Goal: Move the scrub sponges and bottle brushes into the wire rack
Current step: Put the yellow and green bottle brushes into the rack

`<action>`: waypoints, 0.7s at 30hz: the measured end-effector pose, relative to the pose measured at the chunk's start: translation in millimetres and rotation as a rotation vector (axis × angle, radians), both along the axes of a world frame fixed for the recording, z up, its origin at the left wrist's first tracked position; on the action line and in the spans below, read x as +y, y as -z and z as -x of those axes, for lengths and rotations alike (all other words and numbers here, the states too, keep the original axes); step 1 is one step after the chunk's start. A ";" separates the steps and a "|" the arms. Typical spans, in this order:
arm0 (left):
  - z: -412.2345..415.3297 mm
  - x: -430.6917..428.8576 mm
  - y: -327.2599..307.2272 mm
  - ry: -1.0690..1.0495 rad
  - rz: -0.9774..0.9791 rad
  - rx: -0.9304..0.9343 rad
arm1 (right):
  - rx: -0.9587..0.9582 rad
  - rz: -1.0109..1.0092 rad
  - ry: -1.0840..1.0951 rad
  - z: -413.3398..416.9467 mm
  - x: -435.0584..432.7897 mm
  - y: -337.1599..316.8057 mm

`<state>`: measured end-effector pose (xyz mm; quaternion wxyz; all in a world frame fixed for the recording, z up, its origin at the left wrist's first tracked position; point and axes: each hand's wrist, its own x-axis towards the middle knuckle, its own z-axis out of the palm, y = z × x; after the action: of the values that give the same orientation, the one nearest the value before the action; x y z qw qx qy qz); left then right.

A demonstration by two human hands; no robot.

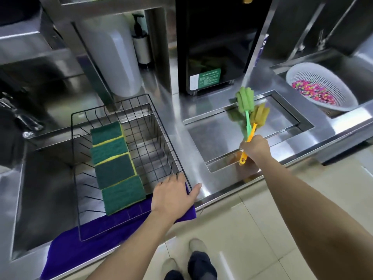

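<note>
A black wire rack (177, 158) sits over the left sink on a purple cloth (84, 247). Several green scrub sponges (115, 166) with yellow edges lie inside it in an overlapping row. My left hand (171, 195) rests flat on the rack's near right corner, fingers spread. My right hand (255, 148) is closed around the handles of two bottle brushes (247, 110), one green and one orange, held upright above the steel counter to the right of the rack. Their foam heads point away from me.
A recessed steel lid (222, 138) lies in the counter under the brushes. A white colander (331, 98) of coloured bits sits in the right sink. A black cabinet (212, 47), a grey container (113, 57) and a pump bottle (141, 43) stand behind.
</note>
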<state>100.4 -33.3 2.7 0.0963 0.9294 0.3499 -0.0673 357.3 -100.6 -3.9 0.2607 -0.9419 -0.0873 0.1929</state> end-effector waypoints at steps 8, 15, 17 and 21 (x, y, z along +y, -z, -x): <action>1.1 0.2 0.5 -0.007 0.004 0.007 | -0.030 -0.238 0.077 -1.7 6.2 -16.4; 9.6 2.3 2.5 0.022 -0.006 -0.014 | -0.115 -0.427 -0.118 20.3 45.1 -44.7; 15.5 3.3 3.4 0.027 -0.025 -0.027 | -0.112 -0.475 -0.181 38.8 59.4 -55.3; 27.7 4.6 2.9 0.043 -0.057 -0.062 | -0.045 -0.467 -0.372 85.6 87.8 -61.3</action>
<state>72.7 -28.8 -0.2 0.0790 0.9407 0.3287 -0.0303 271.7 -12.9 57.3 0.4286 -0.8284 -0.3059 0.1911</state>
